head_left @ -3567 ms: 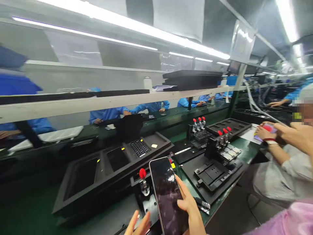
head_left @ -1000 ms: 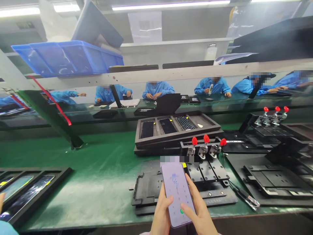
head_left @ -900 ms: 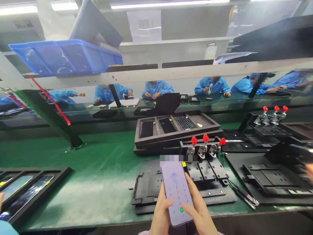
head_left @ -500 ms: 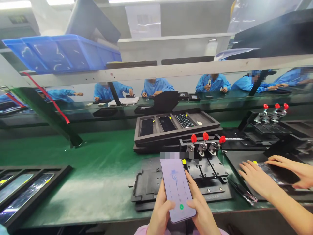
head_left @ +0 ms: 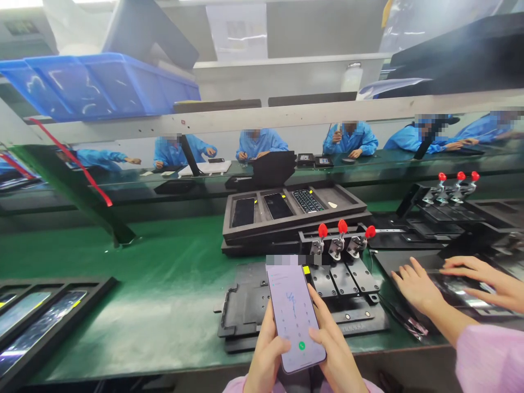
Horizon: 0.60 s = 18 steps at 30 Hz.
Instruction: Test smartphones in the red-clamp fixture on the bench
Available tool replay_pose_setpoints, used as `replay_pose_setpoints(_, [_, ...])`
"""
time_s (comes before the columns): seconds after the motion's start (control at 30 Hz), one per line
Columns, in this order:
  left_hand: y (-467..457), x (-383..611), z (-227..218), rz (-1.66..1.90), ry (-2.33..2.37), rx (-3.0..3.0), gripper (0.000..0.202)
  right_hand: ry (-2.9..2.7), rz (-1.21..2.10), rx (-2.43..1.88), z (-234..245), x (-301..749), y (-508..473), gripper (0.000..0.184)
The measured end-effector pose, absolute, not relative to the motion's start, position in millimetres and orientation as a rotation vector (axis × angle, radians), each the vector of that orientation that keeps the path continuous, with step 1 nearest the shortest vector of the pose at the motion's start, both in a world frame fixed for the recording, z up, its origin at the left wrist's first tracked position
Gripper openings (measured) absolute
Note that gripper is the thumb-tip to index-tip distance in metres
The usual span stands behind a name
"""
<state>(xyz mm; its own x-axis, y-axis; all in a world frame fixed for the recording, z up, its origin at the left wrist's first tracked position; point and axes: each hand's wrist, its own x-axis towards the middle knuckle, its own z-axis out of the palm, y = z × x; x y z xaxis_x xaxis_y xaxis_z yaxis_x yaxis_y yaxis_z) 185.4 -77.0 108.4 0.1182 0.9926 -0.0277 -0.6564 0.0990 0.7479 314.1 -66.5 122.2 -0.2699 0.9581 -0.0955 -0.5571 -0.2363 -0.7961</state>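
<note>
Green surface (head_left: pixel 164 322) lies beyond; left hand (head_left: pixel 264 355) and right hand (head_left: pixel 333 349) pinch the phone (head_left: pixel 292 314) by its sides; a loosened grip could let it slip.

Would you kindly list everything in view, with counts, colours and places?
phone: one, pale screen, bottom centre
red-knobbed clamp fixtures: two, black, behind phone and farther right
bench: one, green, foreground
tray stack: one, dark grey, centre
black tray: one, black, left
shelf: one, white, above
bin: one, blue, upper left
co-workers: at least six, blue clothes, background
another person's hands: two, pink sleeve, right
left hand: one, pink-sleeved, phone's left
right hand: one, pink-sleeved, phone's right
</note>
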Motion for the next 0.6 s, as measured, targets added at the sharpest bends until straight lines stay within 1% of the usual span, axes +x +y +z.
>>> replay_pose_setpoints(0.17, [-77.8, 184.2, 108.2, 1.336, 0.687, 0.676, 0.077, -0.793, 1.738, -0.710, 123.2, 314.3, -67.1, 0.057])
replay_pose_setpoints(0.3, [-77.9, 186.5, 109.9, 1.374, 0.634, 0.659, 0.068, -0.882, 1.685, -0.782, 122.5, 314.3, -66.4, 0.055])
replay_pose_setpoints(0.5, [-80.0, 190.0, 110.4, 1.384, 0.689, 0.678, 0.063, -0.997, 1.459, -0.989, 124.5, 305.6, -65.6, 0.059])
replay_pose_setpoints(0.6, [-80.6, 192.1, 109.7, 1.411, 0.748, 0.689, 0.058, -1.000, 1.410, -1.050, 125.4, 302.3, -65.8, 0.061])
